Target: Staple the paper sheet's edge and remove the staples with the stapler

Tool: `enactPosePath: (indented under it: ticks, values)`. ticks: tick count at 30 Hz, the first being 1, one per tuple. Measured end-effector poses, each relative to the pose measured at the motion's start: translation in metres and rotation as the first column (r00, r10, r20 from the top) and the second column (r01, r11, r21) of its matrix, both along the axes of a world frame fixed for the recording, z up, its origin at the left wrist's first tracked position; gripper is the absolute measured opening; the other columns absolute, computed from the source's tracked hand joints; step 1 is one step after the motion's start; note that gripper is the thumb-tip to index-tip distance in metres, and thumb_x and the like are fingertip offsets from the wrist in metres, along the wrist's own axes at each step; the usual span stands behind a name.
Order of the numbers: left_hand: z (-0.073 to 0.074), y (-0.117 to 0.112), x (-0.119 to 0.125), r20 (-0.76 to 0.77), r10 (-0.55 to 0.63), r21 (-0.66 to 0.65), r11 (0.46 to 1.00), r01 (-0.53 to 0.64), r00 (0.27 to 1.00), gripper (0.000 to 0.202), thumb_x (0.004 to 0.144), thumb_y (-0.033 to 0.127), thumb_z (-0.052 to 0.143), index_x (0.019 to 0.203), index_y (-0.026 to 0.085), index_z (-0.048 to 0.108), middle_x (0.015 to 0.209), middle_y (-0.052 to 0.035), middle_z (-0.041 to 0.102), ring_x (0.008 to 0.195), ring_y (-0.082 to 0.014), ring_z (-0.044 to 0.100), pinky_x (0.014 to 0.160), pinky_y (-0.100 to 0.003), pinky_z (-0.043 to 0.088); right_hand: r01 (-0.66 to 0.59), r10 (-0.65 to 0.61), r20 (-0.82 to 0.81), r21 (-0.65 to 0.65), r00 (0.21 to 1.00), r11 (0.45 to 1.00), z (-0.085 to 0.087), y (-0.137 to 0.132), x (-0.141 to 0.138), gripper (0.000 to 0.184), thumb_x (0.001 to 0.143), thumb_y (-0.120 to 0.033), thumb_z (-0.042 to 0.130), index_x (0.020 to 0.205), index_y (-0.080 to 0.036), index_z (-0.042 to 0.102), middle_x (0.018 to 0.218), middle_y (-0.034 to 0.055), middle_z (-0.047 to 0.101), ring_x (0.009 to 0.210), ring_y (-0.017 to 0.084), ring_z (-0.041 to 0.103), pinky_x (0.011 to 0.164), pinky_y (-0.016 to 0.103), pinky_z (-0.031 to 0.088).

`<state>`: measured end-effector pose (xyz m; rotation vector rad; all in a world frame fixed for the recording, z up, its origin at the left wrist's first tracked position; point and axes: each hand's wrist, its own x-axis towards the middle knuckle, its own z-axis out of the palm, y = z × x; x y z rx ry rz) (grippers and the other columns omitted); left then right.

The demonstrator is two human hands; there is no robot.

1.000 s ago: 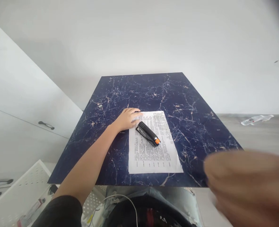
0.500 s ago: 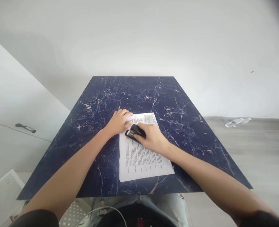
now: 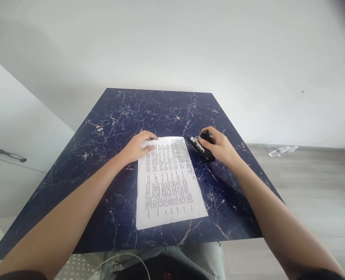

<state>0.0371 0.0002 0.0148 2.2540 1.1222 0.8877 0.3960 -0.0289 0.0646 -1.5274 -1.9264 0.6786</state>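
Observation:
A printed sheet of paper (image 3: 169,182) lies on the dark blue marbled table (image 3: 161,112), possibly with others under it. My left hand (image 3: 136,147) rests at its upper left edge, thumb and fingers apart, with the fingertips on the paper. To the right of the sheet, my right hand (image 3: 219,146) grips a black stapler (image 3: 204,152) by its upper part. The stapler's metal strip shows on the side facing me, and its front end points toward the paper's upper right corner. Whether it touches the table I cannot tell.
A small pale object (image 3: 100,129) lies on the table at the left. A clear plastic bottle or wrapper (image 3: 282,151) is on the floor by the wall at right. At left stands a white cabinet with a dark handle (image 3: 10,155). A white cable (image 3: 131,254) crosses my lap.
My right hand has carried the stapler off the paper to the right, onto the table side. My left hand stays at the sheet's left edge, its fingers more spread. The view has shifted slightly.

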Motion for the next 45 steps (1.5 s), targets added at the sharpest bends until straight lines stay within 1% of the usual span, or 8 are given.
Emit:
enactPosePath:
  ticks: [11,18,24,29,33,37,42,45]
  values:
    - [-0.001,0.002,-0.002,-0.036,0.023,0.079,0.997,-0.02,0.999,0.022,0.09,0.018,0.072,0.111,0.026,0.072,0.124,-0.0063,0.068,0.115,-0.0235,0.066,0.108,-0.048,0.051,-0.037,0.014,0.168,0.134,0.986,0.99,-0.005,0.002,0.0,0.026,0.095,-0.039,0.063,0.116,-0.025,0.067,0.099,0.0079,0.076,0.082,0.026,0.068,0.074,0.039,0.05]
    - [-0.006,-0.001,0.004,-0.168,0.043,0.139,0.99,-0.02,0.985,0.018,0.097,0.021,0.065,0.111,0.026,0.074,0.126,-0.0084,0.064,0.118,-0.0256,0.062,0.112,-0.053,0.046,-0.102,0.091,0.065,0.204,0.994,0.974,0.003,-0.016,-0.024,0.038,0.097,-0.034,0.064,0.133,-0.024,0.067,0.115,0.0086,0.076,0.1,0.028,0.071,0.09,0.046,0.055]
    - [-0.006,-0.01,0.012,-0.401,0.125,0.263,0.965,-0.016,0.907,0.031,0.102,0.037,0.058,0.126,0.028,0.076,0.152,-0.0128,0.052,0.139,-0.0384,0.048,0.113,-0.062,0.038,-0.469,0.471,0.076,0.315,0.879,0.825,-0.004,-0.053,-0.079,0.05,0.107,-0.032,0.055,0.157,-0.025,0.052,0.12,0.0118,0.07,0.106,0.027,0.068,0.092,0.046,0.059]
    - [-0.009,-0.014,0.013,-0.452,0.144,0.259,0.966,-0.025,0.88,0.045,0.101,0.031,0.056,0.144,0.033,0.066,0.149,-0.0139,0.055,0.134,-0.037,0.051,0.111,-0.061,0.037,-0.595,0.57,0.182,0.329,0.802,0.733,-0.026,-0.047,-0.106,0.051,0.108,-0.031,0.054,0.16,-0.028,0.049,0.121,0.0118,0.071,0.109,0.029,0.067,0.095,0.051,0.058]
    - [-0.012,-0.014,0.013,-0.452,0.192,0.263,0.962,-0.075,0.871,0.044,0.103,0.033,0.055,0.146,0.036,0.064,0.156,-0.0142,0.051,0.142,-0.04,0.045,0.113,-0.067,0.034,-0.6,0.573,0.181,0.289,0.799,0.746,-0.027,-0.031,-0.101,0.054,0.105,-0.032,0.059,0.158,-0.028,0.051,0.128,0.0115,0.07,0.117,0.03,0.065,0.102,0.052,0.055]
    - [-0.013,-0.014,0.014,-0.456,0.186,0.185,0.976,-0.112,0.87,0.045,0.106,0.038,0.05,0.149,0.036,0.059,0.163,-0.0114,0.048,0.152,-0.0402,0.038,0.12,-0.074,0.026,-0.599,0.574,0.172,0.179,0.8,0.781,-0.021,-0.019,-0.072,0.074,0.091,-0.038,0.078,0.158,-0.026,0.051,0.134,0.0123,0.069,0.118,0.031,0.065,0.104,0.053,0.052]
    - [-0.023,-0.01,0.013,-0.422,0.269,0.166,0.962,-0.218,0.866,0.047,0.106,0.042,0.049,0.15,0.033,0.058,0.162,-0.0123,0.05,0.155,-0.0448,0.033,0.12,-0.082,0.019,-0.548,0.536,0.118,0.116,0.836,0.829,-0.032,-0.009,-0.051,0.037,0.091,-0.036,0.074,0.125,-0.023,0.071,0.108,0.0066,0.075,0.096,0.023,0.069,0.087,0.04,0.054]
    - [-0.024,-0.007,0.009,-0.357,0.387,0.234,0.918,-0.32,0.85,0.043,0.103,0.042,0.055,0.142,0.029,0.065,0.156,-0.0152,0.054,0.151,-0.0475,0.035,0.116,-0.084,0.022,-0.497,0.481,0.125,0.19,0.868,0.847,-0.041,-0.003,-0.06,0.037,0.093,-0.035,0.072,0.126,-0.02,0.069,0.11,0.008,0.075,0.099,0.023,0.067,0.089,0.039,0.053]
